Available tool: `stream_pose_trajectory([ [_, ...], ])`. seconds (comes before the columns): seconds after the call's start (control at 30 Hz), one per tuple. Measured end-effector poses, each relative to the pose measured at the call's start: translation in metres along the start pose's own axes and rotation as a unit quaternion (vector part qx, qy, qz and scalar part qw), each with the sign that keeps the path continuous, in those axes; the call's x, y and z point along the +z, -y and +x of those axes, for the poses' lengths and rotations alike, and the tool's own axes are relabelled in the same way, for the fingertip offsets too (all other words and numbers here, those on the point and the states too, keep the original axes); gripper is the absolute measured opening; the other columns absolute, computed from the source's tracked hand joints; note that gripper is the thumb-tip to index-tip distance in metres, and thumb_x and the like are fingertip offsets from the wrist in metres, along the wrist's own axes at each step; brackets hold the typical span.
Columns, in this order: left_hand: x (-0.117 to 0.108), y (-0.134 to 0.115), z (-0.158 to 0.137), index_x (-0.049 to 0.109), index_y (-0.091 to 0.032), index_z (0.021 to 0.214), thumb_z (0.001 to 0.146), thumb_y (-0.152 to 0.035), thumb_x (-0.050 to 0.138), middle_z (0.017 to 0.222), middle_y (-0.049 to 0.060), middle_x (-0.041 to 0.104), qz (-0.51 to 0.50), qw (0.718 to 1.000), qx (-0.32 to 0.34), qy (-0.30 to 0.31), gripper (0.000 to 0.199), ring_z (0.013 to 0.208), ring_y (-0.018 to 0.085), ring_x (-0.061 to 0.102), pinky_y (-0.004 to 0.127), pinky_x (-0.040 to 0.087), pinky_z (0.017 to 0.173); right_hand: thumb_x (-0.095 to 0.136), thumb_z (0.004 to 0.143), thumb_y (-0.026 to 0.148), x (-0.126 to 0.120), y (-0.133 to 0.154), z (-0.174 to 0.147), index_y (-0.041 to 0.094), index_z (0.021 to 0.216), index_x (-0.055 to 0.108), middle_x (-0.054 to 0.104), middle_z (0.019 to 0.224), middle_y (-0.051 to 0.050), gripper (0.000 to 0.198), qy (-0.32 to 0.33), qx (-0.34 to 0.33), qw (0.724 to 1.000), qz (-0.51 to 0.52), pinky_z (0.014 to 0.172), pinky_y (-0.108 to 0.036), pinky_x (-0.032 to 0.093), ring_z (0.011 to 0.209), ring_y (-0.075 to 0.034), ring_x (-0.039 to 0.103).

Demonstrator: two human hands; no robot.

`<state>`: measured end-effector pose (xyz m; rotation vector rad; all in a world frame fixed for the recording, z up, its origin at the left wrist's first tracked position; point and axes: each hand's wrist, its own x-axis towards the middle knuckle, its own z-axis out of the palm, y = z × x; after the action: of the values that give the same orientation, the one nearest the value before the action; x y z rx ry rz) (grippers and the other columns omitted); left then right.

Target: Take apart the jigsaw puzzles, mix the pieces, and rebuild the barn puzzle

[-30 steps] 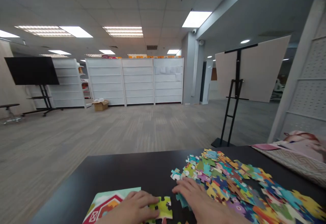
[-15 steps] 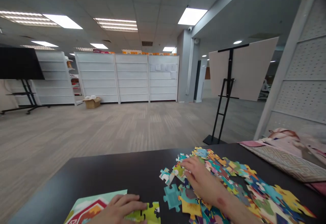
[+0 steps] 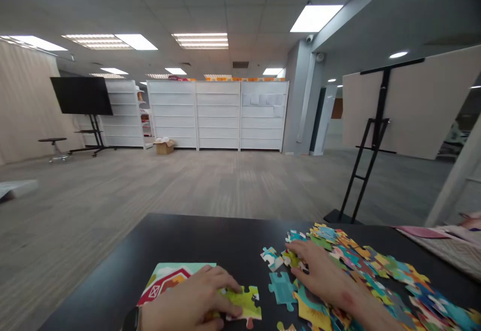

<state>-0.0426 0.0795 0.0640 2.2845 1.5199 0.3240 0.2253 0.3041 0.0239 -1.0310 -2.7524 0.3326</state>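
My left hand [image 3: 199, 298], a dark band at its wrist, has thumb and index finger bent onto a lime-green puzzle piece [image 3: 251, 301] on the black table. Partly under this hand lies a picture board [image 3: 186, 267] with a red barn. My right hand [image 3: 317, 268] rests at the near left part of a heap of puzzle pieces [image 3: 361, 266], thumb and fingers apart around a yellow-green puzzle piece [image 3: 290, 259]. Between the hands are a teal puzzle piece [image 3: 282, 290] and a white-and-teal puzzle piece [image 3: 271, 258].
The black table [image 3: 210, 235] holds everything; a patterned fabric item [image 3: 439, 243] lies at its right edge. Beyond are a black easel stand [image 3: 363, 175] with a large board, white shelves [image 3: 218, 115], a cardboard box [image 3: 164, 146] and a screen on wheels [image 3: 80, 95].
My view has turned left, so the scene sits further right. My left hand reaches further over the green piece. My right thumb has spread away from the fingers beside the yellow-green piece.
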Motion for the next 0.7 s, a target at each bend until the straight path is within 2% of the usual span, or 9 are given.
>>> stream_pose_trajectory([
  [0.13, 0.009, 0.009, -0.001, 0.07, -0.038, 0.12, 0.085, -0.024, 0.068, 0.134, -0.002, 0.062, 0.009, 0.999, 0.019, -0.031, 0.037, 0.122, 0.025, 0.058, 0.04, 0.043, 0.111, 0.061, 0.079, 0.036, -0.009, 0.006, 0.003, 0.017, 0.13, 0.066, 0.063, 0.136, -0.015, 0.054, -0.058, -0.011, 0.998, 0.006, 0.113, -0.047, 0.042, 0.129, -0.033, 0.057],
  [0.23, 0.01, 0.015, -0.002, 0.072, -0.038, 0.115, 0.085, -0.023, 0.069, 0.131, -0.002, 0.064, 0.007, 0.998, 0.018, -0.052, 0.034, 0.118, 0.024, 0.06, 0.038, 0.044, 0.107, 0.062, 0.082, 0.041, -0.015, 0.032, -0.006, 0.022, 0.127, 0.068, 0.062, 0.137, -0.013, 0.049, -0.075, -0.026, 0.996, 0.036, 0.112, -0.046, 0.042, 0.129, -0.032, 0.057],
  [0.33, 0.007, 0.024, -0.007, 0.074, -0.037, 0.11, 0.086, -0.026, 0.072, 0.127, -0.002, 0.066, 0.007, 0.998, 0.002, -0.06, 0.027, 0.116, 0.024, 0.061, 0.04, 0.043, 0.105, 0.066, 0.081, 0.04, -0.013, 0.071, -0.019, 0.025, 0.127, 0.068, 0.064, 0.134, -0.011, 0.049, -0.018, -0.051, 0.996, 0.068, 0.111, -0.043, 0.044, 0.127, -0.031, 0.057],
  [0.47, 0.004, 0.036, -0.01, 0.078, -0.031, 0.089, 0.079, -0.025, 0.082, 0.118, -0.002, 0.071, -0.029, 0.997, -0.012, -0.071, 0.012, 0.109, 0.023, 0.066, 0.037, 0.045, 0.102, 0.07, 0.08, 0.036, -0.002, 0.112, -0.024, 0.025, 0.126, 0.07, 0.064, 0.125, -0.011, 0.048, 0.049, -0.059, 0.995, 0.071, 0.103, -0.038, 0.047, 0.116, -0.029, 0.061],
  [0.57, 0.005, 0.042, -0.009, 0.077, -0.027, 0.084, 0.077, -0.024, 0.084, 0.115, -0.001, 0.072, -0.057, 0.995, 0.001, -0.086, 0.011, 0.105, 0.021, 0.067, 0.033, 0.048, 0.096, 0.072, 0.081, 0.037, 0.005, 0.122, -0.017, 0.028, 0.118, 0.075, 0.065, 0.116, -0.009, 0.038, 0.072, -0.057, 0.993, 0.071, 0.097, -0.036, 0.048, 0.108, -0.027, 0.062],
  [0.7, 0.007, 0.044, -0.007, 0.076, -0.028, 0.094, 0.075, -0.02, 0.085, 0.115, -0.001, 0.072, -0.06, 0.995, 0.009, -0.083, 0.023, 0.106, 0.021, 0.066, 0.031, 0.047, 0.097, 0.074, 0.082, 0.036, 0.012, 0.117, -0.011, 0.031, 0.104, 0.08, 0.063, 0.113, -0.005, 0.023, 0.083, -0.054, 0.991, 0.091, 0.094, -0.035, 0.045, 0.107, -0.025, 0.06],
])
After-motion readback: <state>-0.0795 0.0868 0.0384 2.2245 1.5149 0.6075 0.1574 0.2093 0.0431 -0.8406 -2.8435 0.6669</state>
